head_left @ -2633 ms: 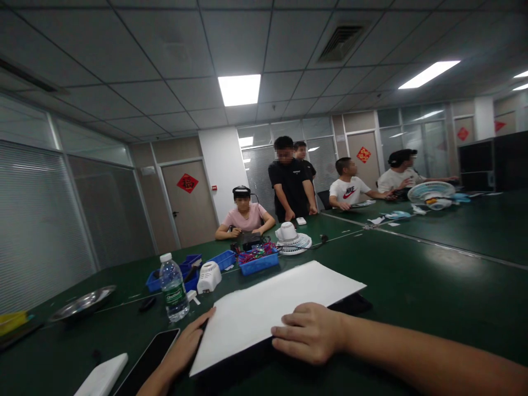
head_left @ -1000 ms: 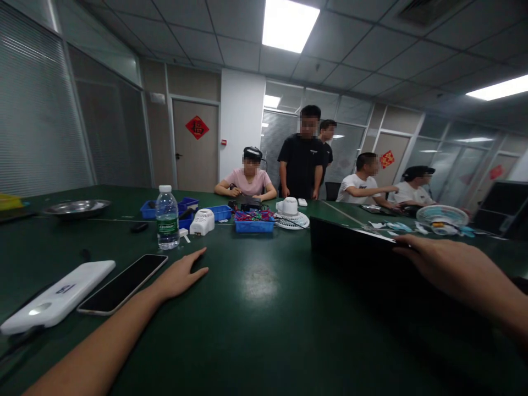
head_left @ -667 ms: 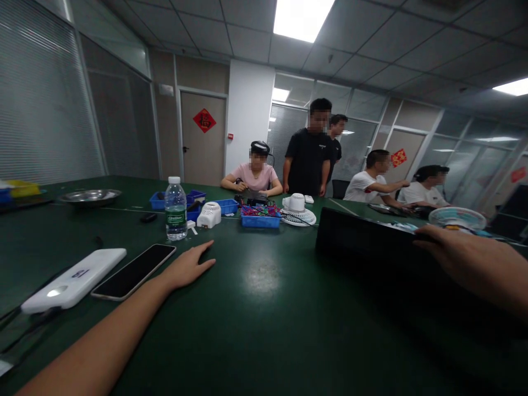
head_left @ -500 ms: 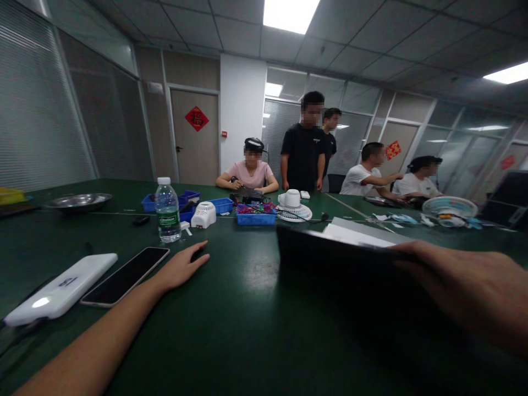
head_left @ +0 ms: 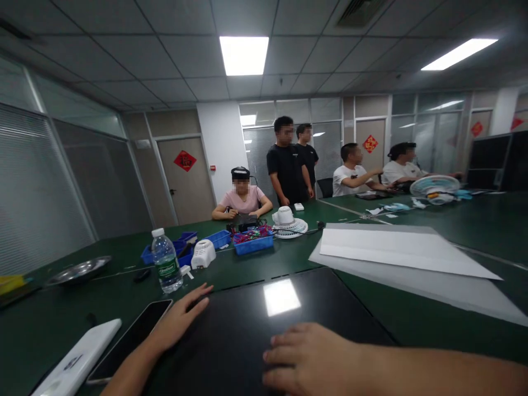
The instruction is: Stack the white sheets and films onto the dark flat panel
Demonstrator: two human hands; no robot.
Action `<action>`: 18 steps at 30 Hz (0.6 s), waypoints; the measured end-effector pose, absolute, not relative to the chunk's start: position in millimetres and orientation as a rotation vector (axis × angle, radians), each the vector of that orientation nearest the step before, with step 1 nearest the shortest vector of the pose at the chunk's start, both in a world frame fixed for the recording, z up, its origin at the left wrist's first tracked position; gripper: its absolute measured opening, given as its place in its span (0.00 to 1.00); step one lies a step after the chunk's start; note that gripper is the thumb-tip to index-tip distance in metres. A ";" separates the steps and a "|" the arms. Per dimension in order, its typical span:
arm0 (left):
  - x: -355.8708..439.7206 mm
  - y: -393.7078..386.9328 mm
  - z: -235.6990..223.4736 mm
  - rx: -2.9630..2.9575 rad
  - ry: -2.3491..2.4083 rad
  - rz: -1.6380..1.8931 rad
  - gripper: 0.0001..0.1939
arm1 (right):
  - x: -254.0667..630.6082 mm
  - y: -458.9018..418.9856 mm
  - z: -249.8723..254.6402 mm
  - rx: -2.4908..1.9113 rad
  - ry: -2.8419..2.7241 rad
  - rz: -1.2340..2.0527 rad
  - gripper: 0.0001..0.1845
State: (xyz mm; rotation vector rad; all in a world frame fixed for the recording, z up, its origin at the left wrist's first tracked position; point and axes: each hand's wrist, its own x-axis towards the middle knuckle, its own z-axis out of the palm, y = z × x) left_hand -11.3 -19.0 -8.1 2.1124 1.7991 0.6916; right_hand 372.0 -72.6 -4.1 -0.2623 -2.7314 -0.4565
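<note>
A flat black panel with a glossy surface [head_left: 239, 324] lies on the green table, a ceiling light reflected in it. My left hand [head_left: 181, 316] rests at the panel's left edge, thumb and fingers apart, holding nothing. Over the near part of the panel is my right hand [head_left: 305, 355], palm down with its fingers stretched out to the left; it appears to touch the surface. A black-screened phone [head_left: 132, 341] is beside my left wrist, and a white power bank [head_left: 80, 360] is farther left.
Beyond my left hand stands a water bottle [head_left: 166, 264]. White sheets [head_left: 396, 247] lie at right. Farther back are a white fan housing [head_left: 203, 254], a blue tray of wires [head_left: 253, 245] and a white fan part [head_left: 291, 226]. A metal dish [head_left: 80, 270] sits left. Several people are across the table.
The black panel, held tilted up by my right hand before, now lies flat on the table. My right hand has let go of its edge and moved left onto it. The view has tilted up.
</note>
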 end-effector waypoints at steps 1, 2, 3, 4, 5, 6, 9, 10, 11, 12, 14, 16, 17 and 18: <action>-8.7 -19.6 -9.0 2.141 1.784 0.657 0.33 | 379.3 -54.8 1.9 -0.348 -2.761 -0.369 0.21; -7.1 -19.5 -10.5 2.165 1.772 0.620 0.33 | 389.8 -34.8 6.9 -0.493 -2.762 -0.312 0.22; -6.6 -18.9 -12.3 2.185 1.765 0.582 0.33 | 403.3 -12.8 9.9 -0.665 -2.735 -0.307 0.22; -7.3 -17.8 -14.5 2.199 1.765 0.546 0.33 | 419.4 10.0 10.5 -0.845 -2.707 -0.309 0.23; -8.9 -16.2 -16.8 2.207 1.773 0.516 0.33 | 437.6 32.9 8.4 -1.065 -2.658 -0.311 0.25; -11.4 -14.3 -19.1 2.211 1.788 0.492 0.34 | 457.3 54.5 3.8 -1.314 -2.589 -0.317 0.29; -19.9 -7.7 -25.5 2.203 1.850 0.455 0.36 | 520.2 104.2 -18.0 -1.709 -2.419 -0.283 0.38; -22.1 -5.7 -27.1 2.199 1.868 0.446 0.36 | 540.5 114.6 -25.4 -1.817 -2.366 -0.254 0.40; -23.5 -3.9 -28.4 2.196 1.882 0.437 0.37 | 559.6 122.3 -31.5 -1.907 -2.323 -0.221 0.41; -24.1 -2.5 -29.3 2.194 1.892 0.430 0.36 | 577.1 127.8 -36.1 -1.975 -2.292 -0.189 0.41; -23.5 -0.8 -30.4 2.189 1.906 0.424 0.36 | 606.1 134.1 -40.4 -2.041 -2.275 -0.135 0.37; -21.6 -0.3 -30.8 2.179 1.918 0.426 0.36 | 625.7 137.1 -39.4 -2.043 -2.285 -0.111 0.30; -20.6 -0.5 -30.9 2.172 1.925 0.429 0.36 | 631.6 137.9 -37.7 -2.035 -2.275 -0.121 0.27; -19.8 -0.9 -31.0 2.165 1.932 0.434 0.36 | 635.0 138.4 -35.6 -2.029 -2.257 -0.146 0.23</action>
